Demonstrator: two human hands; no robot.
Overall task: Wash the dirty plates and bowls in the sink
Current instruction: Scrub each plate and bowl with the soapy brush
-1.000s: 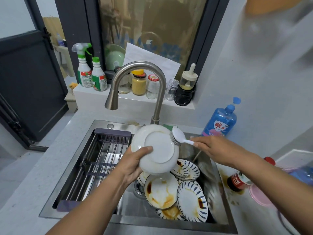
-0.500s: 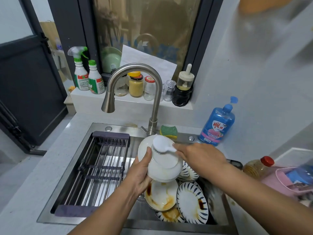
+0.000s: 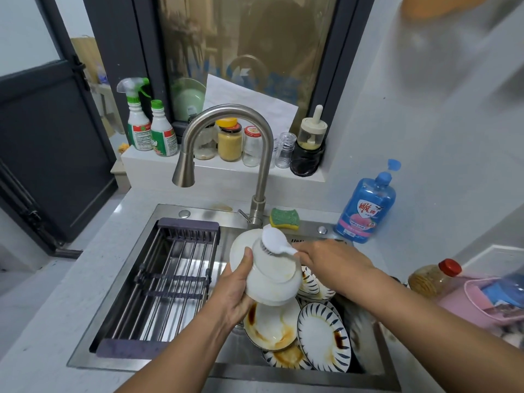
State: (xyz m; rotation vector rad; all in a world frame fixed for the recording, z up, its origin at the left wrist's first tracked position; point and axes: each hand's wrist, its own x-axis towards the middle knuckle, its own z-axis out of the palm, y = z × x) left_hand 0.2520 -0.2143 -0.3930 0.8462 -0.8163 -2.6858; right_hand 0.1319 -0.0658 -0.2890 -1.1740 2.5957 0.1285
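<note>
Nearest to me, in the right half of the sink, the dirty dishes are lying in a heap. A stained white plate is showing brown sauce marks. At its 3 o'clock a striped plate is leaning on its edge, and at its 6 o'clock a second striped plate is lying half covered.

Just above this heap the left hand is gripping a clean-looking plate at the rim, around 8 o'clock, with the thumb pressing on the side that is facing me; the other fingers are hidden behind it. This plate is hanging tilted over the sink, with its underside and foot ring toward me.

The right hand is sitting at 3 o'clock of that plate, its fingers closing around the handle of a white brush. The bristles are touching the underside near 12 o'clock.

At 9 o'clock of the hands a dark rack is spanning the left half of the sink.

Farther back, a green and yellow sponge is lying on the rear rim, just beside the base of the faucet, whose spout is arching toward 10 o'clock. At 2 o'clock a blue soap bottle is standing on the counter by the wall. At 3 o'clock a red-capped bottle is standing next to a pink basket.

Farthest, on the window sill at 12 o'clock, some jars are standing in a row, and a spray bottle is standing at 11 o'clock.
</note>
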